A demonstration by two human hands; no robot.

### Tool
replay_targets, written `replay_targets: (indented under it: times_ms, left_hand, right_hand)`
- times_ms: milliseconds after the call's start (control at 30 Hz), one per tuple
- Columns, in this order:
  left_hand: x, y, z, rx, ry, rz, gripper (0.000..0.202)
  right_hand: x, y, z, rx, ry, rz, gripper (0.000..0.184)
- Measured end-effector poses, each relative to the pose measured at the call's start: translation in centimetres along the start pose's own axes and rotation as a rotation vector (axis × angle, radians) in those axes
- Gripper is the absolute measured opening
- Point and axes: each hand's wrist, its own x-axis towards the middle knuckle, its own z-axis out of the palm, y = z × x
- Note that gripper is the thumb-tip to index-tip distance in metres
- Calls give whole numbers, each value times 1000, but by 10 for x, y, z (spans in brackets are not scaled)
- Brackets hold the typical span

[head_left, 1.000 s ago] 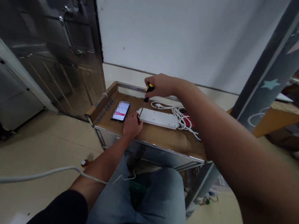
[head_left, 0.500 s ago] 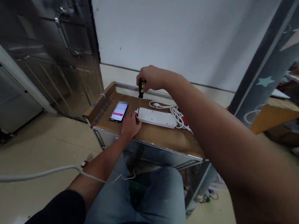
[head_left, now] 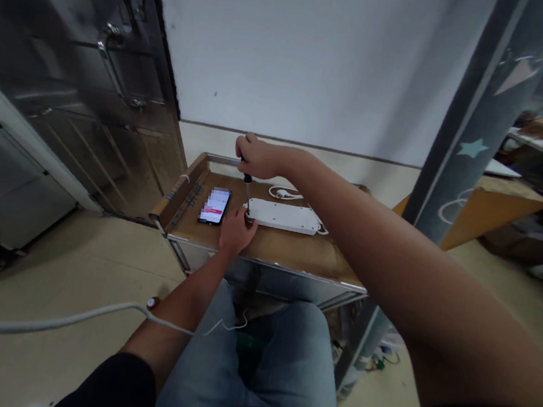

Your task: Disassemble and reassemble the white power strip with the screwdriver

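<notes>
I saw a phone (head_left: 215, 206) on the worktop (head_left: 289, 252); my left hand (head_left: 236, 231), finger grip unclear to me, at the left end of the white power strip (head_left: 284, 216) there; above, my right hand (head_left: 259, 159) clamped its fingers on a screwdriver (head_left: 247, 178).

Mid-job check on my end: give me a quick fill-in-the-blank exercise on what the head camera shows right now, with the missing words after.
1. The tool in the right hand, pointing down, is a ____.
2. The left hand is at the ____ end of the white power strip.
3. The device with the lit screen on the brown tabletop is a ____.
4. The pale blue-green shape on the grey post is a ____.

Missing words: screwdriver; left; phone; star.
</notes>
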Motion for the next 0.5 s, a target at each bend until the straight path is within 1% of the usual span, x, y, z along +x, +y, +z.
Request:
replay_targets:
  times_ms: [67, 133, 233, 300, 367, 500]
  left_hand:
    - [0, 0, 0, 3, -3, 3, 36]
    - [-1, 0, 0, 8, -5, 4, 37]
    - [-1, 1, 0, 20, -4, 1, 38]
    - [-1, 1, 1, 28, -4, -1, 37]
    - [-1, 0, 1, 35, -5, -1, 36]
    - [-1, -1, 3, 38, -5, 3, 34]
  right_hand:
    - [0, 7, 2, 25, 1, -33, 36]
    - [-2, 11, 3, 33, 33, -20, 36]
    - [-7, 10, 7, 30, 92, 34, 46]
    - [-9, 9, 8, 35, 103, 55, 52]
    - [-9, 9, 8, 45, 88, 56, 50]
    - [-10, 14, 4, 68, 27, 7, 41]
